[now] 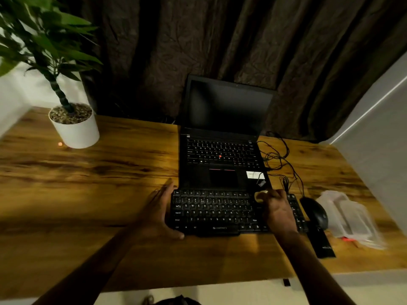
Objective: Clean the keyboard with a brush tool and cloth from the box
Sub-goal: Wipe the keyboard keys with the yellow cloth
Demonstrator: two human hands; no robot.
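Black kbd (211, 213), L-hand (157, 213) beside, R-hand (278, 211) atop

Motion blur smears the clear box (350, 219), its contents unreadable.

The black keyboard (211, 213) (white-lettered keys) lies flat, the clear plastic box (350, 216) well to its right.

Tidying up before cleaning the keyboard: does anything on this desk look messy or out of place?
Only the cables right of the laptop: they lie in a loose tangle on the desk, one trailing toward the mouse. Nothing looks spilled or broken.
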